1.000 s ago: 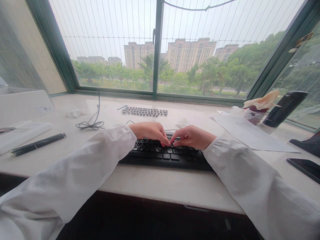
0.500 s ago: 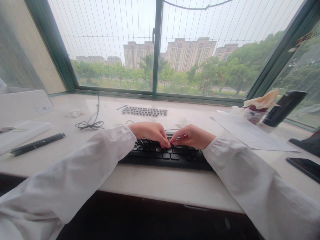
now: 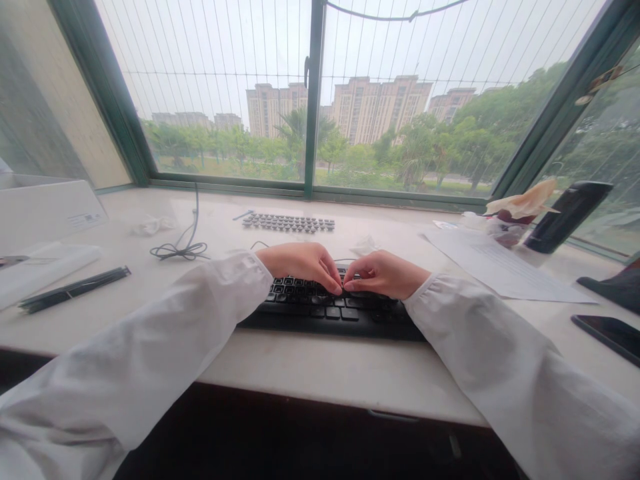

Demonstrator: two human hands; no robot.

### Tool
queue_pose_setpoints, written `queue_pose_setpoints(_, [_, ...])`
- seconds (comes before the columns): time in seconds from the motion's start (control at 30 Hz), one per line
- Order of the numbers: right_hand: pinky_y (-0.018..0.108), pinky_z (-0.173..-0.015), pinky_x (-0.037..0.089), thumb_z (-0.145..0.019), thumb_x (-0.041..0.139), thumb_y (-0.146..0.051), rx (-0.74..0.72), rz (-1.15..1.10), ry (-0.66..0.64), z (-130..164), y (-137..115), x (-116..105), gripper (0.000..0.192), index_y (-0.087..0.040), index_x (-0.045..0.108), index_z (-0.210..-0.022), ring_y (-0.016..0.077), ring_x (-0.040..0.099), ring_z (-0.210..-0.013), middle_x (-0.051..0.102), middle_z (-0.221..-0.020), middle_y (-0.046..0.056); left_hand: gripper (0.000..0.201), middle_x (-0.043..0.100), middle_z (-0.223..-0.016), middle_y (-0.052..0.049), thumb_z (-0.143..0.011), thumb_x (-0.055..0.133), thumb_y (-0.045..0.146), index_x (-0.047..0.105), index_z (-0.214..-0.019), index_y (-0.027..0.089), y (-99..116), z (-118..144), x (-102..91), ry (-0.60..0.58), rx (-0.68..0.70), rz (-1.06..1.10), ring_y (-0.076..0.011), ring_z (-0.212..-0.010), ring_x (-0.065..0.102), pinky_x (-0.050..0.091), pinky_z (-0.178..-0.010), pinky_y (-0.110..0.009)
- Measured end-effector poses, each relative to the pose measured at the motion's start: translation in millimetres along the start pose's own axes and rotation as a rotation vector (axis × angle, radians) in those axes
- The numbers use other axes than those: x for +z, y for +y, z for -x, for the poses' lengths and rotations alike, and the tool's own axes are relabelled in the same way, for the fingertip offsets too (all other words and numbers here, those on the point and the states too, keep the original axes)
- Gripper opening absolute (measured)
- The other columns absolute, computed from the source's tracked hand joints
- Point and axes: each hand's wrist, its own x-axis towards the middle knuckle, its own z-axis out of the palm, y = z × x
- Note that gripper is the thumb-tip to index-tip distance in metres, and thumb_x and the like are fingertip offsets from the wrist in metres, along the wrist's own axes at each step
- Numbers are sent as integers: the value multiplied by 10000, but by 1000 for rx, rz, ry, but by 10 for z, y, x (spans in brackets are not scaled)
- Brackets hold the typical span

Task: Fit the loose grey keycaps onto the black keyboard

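left hand shifted fingertips slightly, near right hand, over one keyboard

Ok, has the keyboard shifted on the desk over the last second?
No, the keyboard shows no visible shift either way, judged against the front edge of the desk.

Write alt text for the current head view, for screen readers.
A person's left hand and right hand nearly meet, fingers close together over a black keyboard; anything held is too small to tell. Beyond, rows of what look like keycaps lie before a window, with a coiled cable to the left.
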Motion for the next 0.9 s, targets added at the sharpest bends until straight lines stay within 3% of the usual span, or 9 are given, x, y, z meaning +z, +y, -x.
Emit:
queue_pose_setpoints(0.13, [240,-497,236,-797,599,-561,25,19,-23,0,-5,2,454,-132,730,-870,90,335,-535,460,-548,-31,342,737,-848,-13,-711,670,513,766,-821,204,-4,7,-2,21,-5,0,-169,-851,602,381,-769,-264])
queue_pose_setpoints(0.3, [241,-487,200,-804,579,-575,51,27,-48,3,-51,-13,463,-134,715,-845,83,304,-520,380,-525,-51,344,731,-809,-2,-704,661,519,768,-788,203,-4,-3,11,59,-33,-34,-167,-825,599,375,-744,-260])
queue_pose_setpoints(0.57, [253,-493,187,-788,583,-580,83,34,-35,5,-69,-25,473,-130,725,-812,82,286,-513,373,-509,-52,402,721,-801,-12,-681,659,565,769,-800,197,-42,-56,42,81,-75,-27,-162,-794,567,376,-738,-261])
queue_pose_setpoints(0.9, [245,-500,224,-793,579,-581,61,43,-35,2,-45,-21,483,-125,730,-839,92,331,-539,423,-545,-36,336,727,-809,-5,-696,674,524,768,-764,208,-50,-57,30,70,-60,-26,-158,-801,577,365,-734,-260])
